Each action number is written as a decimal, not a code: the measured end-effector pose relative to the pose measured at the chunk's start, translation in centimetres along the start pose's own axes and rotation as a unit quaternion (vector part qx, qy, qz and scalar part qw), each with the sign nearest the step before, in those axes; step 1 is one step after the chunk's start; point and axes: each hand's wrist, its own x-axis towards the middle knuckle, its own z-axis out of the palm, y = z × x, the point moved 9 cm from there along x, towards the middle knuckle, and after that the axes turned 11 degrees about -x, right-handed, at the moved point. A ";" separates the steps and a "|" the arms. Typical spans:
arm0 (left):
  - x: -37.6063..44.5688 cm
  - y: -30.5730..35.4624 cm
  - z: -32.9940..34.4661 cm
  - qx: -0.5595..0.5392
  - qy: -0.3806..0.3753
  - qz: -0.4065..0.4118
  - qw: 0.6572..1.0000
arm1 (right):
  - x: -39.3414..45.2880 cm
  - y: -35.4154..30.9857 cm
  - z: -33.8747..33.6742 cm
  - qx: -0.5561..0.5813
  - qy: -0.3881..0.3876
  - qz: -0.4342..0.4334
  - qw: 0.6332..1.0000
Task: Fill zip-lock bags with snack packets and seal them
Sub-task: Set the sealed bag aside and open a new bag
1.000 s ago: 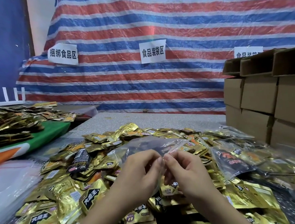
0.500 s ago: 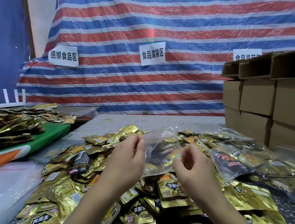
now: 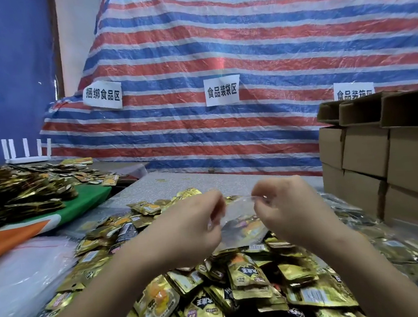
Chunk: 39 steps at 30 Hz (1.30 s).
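I'm watching the clear zip-lock bag [image 3: 238, 215] hanging stretched between both hands above the middle of the tabletop [image 3: 190, 182], over the heap of gold snack packets [image 3: 248, 276]. The left hand [image 3: 191, 225] is pinching its top left corner; the right hand [image 3: 285, 209] is pinching the top right. It's looking thin, see-through and crinkled, with dark and orange packets showing inside. I'm judging this to be the sealing step: keeping the strip taut and running pinched fingertips along it should be closing it cleanly. Cardboard boxes [image 3: 385, 158] are standing at the right edge.
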 end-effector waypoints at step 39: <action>-1.4 -3.9 -4.9 -0.377 -0.019 -0.091 0.922 | 2.4 0.4 5.8 0.289 -0.384 0.032 0.876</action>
